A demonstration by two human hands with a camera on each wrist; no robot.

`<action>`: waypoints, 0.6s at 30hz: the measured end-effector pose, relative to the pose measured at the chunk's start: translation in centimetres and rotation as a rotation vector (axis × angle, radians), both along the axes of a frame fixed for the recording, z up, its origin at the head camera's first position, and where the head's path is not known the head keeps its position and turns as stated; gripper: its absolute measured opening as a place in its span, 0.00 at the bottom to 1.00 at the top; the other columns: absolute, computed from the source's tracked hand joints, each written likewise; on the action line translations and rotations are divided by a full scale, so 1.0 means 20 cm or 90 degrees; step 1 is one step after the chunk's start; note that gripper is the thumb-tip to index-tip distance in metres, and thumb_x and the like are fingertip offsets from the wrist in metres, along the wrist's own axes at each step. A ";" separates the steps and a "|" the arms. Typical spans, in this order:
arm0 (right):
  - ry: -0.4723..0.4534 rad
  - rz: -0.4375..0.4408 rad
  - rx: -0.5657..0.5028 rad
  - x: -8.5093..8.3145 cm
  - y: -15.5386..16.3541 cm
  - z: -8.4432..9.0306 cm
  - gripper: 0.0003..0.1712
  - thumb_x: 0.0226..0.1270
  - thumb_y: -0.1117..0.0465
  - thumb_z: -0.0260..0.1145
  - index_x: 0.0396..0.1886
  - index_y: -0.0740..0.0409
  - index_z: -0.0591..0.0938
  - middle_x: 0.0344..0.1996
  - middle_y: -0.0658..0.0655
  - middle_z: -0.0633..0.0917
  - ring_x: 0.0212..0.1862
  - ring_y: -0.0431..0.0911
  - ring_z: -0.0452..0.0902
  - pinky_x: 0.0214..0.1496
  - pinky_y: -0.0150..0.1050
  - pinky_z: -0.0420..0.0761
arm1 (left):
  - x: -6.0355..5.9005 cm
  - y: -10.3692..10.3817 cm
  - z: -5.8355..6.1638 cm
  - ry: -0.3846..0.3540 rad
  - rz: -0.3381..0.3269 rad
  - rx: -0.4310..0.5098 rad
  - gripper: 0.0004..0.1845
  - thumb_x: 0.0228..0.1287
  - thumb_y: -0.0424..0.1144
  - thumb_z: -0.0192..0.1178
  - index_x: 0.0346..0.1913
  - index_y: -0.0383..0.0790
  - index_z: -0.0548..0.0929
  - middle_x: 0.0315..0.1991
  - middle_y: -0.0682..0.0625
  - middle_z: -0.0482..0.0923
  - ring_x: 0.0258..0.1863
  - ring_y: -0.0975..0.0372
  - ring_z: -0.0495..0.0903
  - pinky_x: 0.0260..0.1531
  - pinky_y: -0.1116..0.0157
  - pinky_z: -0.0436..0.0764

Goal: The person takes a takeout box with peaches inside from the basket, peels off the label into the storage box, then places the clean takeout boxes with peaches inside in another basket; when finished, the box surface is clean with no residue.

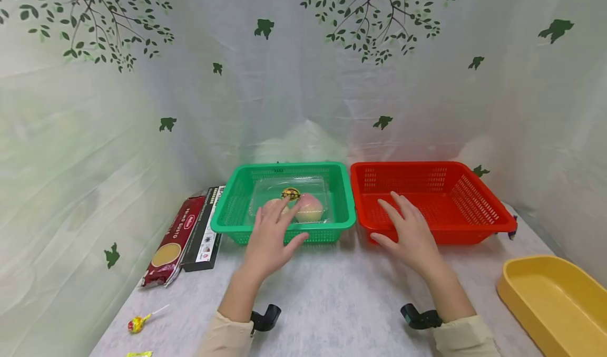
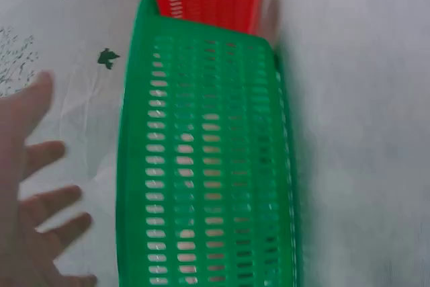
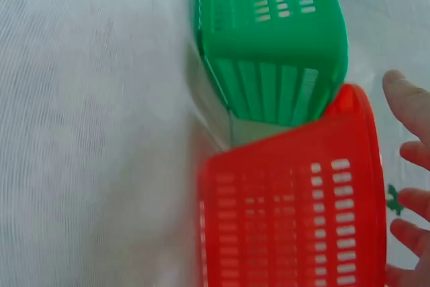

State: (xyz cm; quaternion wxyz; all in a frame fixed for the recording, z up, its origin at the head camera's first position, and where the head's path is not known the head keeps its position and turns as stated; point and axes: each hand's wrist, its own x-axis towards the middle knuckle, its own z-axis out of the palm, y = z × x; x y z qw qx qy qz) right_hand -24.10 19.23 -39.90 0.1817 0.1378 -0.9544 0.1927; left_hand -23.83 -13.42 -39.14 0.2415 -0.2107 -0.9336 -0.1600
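Nearer than the green basket [image 1: 327, 234] and well to its left lay a lollipop [image 1: 137, 324] and a yellow piece [image 1: 139, 354], of which the lower part was cut off by the head view. A dark red packet [image 1: 182, 225] and a black-and-white box [image 1: 201, 241] lay slanting just to the left of the basket; the far end of the packet was hard to make out. Inside the green basket was a clear plastic box [image 1: 315, 184], with two round pieces, pink above and pale below, the left one partly hidden by fingers. The left hand [image 1: 272, 238] was over the basket's near side, with fingers spread wide and holding nothing; whether it touched the rim I could not tell. Just to the right of the green basket was the red basket [image 1: 455, 237], glossy, with slotted walls. The right hand [image 1: 412, 238], also wide and without any thing, covered a part of its near wall. Farther right from the green basket, a small dark object [image 1: 512, 234] was mostly hidden, and nearer, a yellow tray [image 1: 526, 304] was cut by the edge.
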 end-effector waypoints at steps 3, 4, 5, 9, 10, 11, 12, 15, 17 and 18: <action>-0.002 0.016 -0.035 -0.01 -0.04 0.01 0.47 0.59 0.46 0.73 0.77 0.47 0.64 0.78 0.60 0.58 0.76 0.62 0.54 0.69 0.68 0.67 | -0.02 -0.03 0.01 0.028 -0.037 0.051 0.34 0.67 0.53 0.64 0.73 0.52 0.69 0.73 0.44 0.67 0.73 0.47 0.66 0.73 0.39 0.60; -0.004 0.023 -0.044 -0.02 -0.05 0.01 0.47 0.60 0.47 0.73 0.77 0.46 0.63 0.78 0.60 0.58 0.76 0.62 0.55 0.68 0.68 0.69 | -0.02 -0.04 0.01 0.033 -0.043 0.075 0.32 0.67 0.50 0.64 0.72 0.49 0.71 0.73 0.44 0.67 0.72 0.47 0.67 0.72 0.40 0.63; -0.009 0.028 -0.056 -0.02 -0.07 0.01 0.47 0.60 0.47 0.73 0.77 0.46 0.63 0.78 0.59 0.58 0.76 0.62 0.55 0.66 0.67 0.71 | -0.03 -0.06 0.01 0.035 -0.047 0.102 0.30 0.67 0.48 0.64 0.70 0.47 0.72 0.73 0.44 0.68 0.71 0.47 0.68 0.71 0.41 0.65; -0.031 0.052 -0.124 -0.05 -0.13 0.04 0.46 0.62 0.48 0.72 0.77 0.43 0.62 0.78 0.56 0.58 0.77 0.59 0.55 0.62 0.65 0.76 | -0.03 -0.11 0.01 0.028 -0.029 0.190 0.28 0.68 0.45 0.64 0.69 0.46 0.74 0.73 0.46 0.68 0.71 0.47 0.68 0.64 0.43 0.74; -0.036 0.062 -0.148 -0.06 -0.15 0.05 0.45 0.62 0.49 0.72 0.77 0.42 0.62 0.78 0.55 0.58 0.77 0.58 0.55 0.62 0.65 0.77 | -0.04 -0.13 0.01 0.024 -0.023 0.209 0.28 0.68 0.44 0.63 0.69 0.46 0.74 0.72 0.46 0.68 0.72 0.47 0.67 0.63 0.42 0.75; -0.039 0.073 -0.174 -0.07 -0.17 0.05 0.44 0.63 0.49 0.71 0.77 0.43 0.63 0.78 0.55 0.59 0.77 0.58 0.55 0.62 0.65 0.77 | -0.04 -0.14 0.01 0.018 -0.015 0.222 0.27 0.68 0.44 0.63 0.69 0.46 0.74 0.73 0.46 0.68 0.72 0.48 0.67 0.63 0.42 0.74; -0.045 0.088 -0.207 -0.08 -0.18 0.06 0.43 0.64 0.50 0.71 0.76 0.43 0.63 0.78 0.54 0.59 0.77 0.57 0.56 0.62 0.64 0.77 | -0.05 -0.15 0.00 0.013 -0.007 0.232 0.27 0.68 0.44 0.63 0.69 0.46 0.74 0.73 0.46 0.68 0.73 0.48 0.66 0.64 0.42 0.73; -0.077 0.141 -0.316 -0.10 -0.22 0.07 0.39 0.67 0.51 0.68 0.76 0.44 0.64 0.77 0.53 0.60 0.76 0.55 0.58 0.64 0.62 0.77 | -0.06 -0.17 -0.01 0.010 0.021 0.262 0.26 0.68 0.42 0.63 0.68 0.44 0.74 0.72 0.45 0.69 0.72 0.47 0.66 0.67 0.42 0.70; -0.114 0.170 -0.394 -0.12 -0.25 0.08 0.37 0.70 0.51 0.66 0.75 0.43 0.64 0.77 0.51 0.62 0.76 0.55 0.60 0.66 0.60 0.76 | -0.06 -0.18 -0.02 0.015 0.044 0.278 0.25 0.68 0.42 0.62 0.67 0.43 0.75 0.71 0.44 0.70 0.72 0.47 0.67 0.68 0.43 0.69; -0.135 0.179 -0.429 -0.12 -0.27 0.09 0.36 0.71 0.50 0.65 0.75 0.41 0.64 0.76 0.50 0.62 0.75 0.54 0.61 0.67 0.59 0.75 | -0.07 -0.18 -0.03 0.018 0.054 0.288 0.25 0.67 0.41 0.62 0.66 0.42 0.76 0.71 0.44 0.70 0.72 0.47 0.67 0.69 0.43 0.68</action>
